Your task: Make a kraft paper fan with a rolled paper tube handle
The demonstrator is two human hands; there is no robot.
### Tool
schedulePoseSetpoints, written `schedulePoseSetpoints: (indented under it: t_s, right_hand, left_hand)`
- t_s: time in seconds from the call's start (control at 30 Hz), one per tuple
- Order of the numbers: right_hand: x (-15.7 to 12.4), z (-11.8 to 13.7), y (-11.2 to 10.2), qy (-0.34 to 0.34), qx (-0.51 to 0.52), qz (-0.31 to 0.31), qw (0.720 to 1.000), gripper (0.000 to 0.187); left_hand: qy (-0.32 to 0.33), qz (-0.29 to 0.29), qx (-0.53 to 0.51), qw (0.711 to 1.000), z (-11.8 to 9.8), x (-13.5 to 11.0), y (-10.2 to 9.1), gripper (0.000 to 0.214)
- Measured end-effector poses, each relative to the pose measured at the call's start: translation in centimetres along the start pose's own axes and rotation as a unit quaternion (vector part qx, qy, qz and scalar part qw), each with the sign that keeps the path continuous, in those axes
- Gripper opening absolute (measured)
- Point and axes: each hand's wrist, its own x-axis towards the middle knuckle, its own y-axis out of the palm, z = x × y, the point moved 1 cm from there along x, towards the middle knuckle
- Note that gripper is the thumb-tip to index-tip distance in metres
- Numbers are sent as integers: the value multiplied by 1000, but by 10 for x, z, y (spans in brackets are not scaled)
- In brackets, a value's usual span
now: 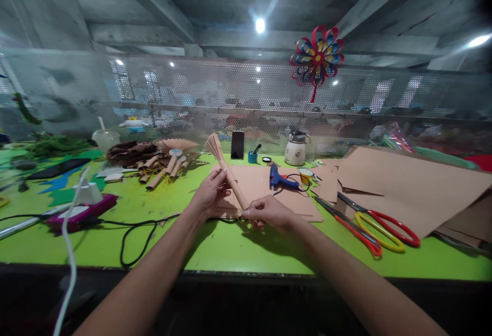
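Note:
A folded brown paper fan (235, 184) with a rolled tube handle slants across the middle, its pleated end up and to the left. My left hand (208, 192) is closed around the upper part of the handle. At the handle's lower end, the fingers of my right hand (271, 212) are pinched together on it. A thin yellow cord shows near those fingertips, partly hidden. Under the hands lie brown card sheets (255, 178) on the green table (246, 256). Just beyond my right hand rests a blue glue gun (282, 178).
Several finished paper fans (172, 164) lie to the left, near a purple power strip (82, 213) and a black cable (134, 246). On the right are large scissors (371, 223) and big brown paper sheets (407, 182). A phone (237, 144) and jug (295, 149) stand behind.

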Motion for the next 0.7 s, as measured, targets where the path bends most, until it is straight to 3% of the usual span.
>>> schedulePoseSetpoints:
  t_s: [0.17, 0.3, 0.37, 0.5, 0.57, 0.7]
  right_hand:
    - [1, 2, 0, 13, -75, 41, 996, 25]
    - [6, -1, -4, -3, -91, -34, 995, 11]
    - [7, 0, -6, -33, -52, -51, 997, 17]
    - [3, 6, -4, -47, 58, 22, 997, 38]
    - [1, 7, -2, -52, 61, 36, 996, 36]
    - [2, 5, 3, -57, -2, -2, 998, 37]
  left_hand:
    - [-7, 3, 10, 1000, -1, -1, 1, 21]
    - [-15, 15, 3, 1000, 0, -2, 2, 17]
    - [-20, 21, -4, 1000, 0, -3, 3, 15]
    - [-15, 38, -11, 999, -1, -6, 6, 16]
    - [-5, 53, -5, 999, -2, -7, 8, 19]
    - [3, 63, 12, 998, -1, -8, 9, 22]
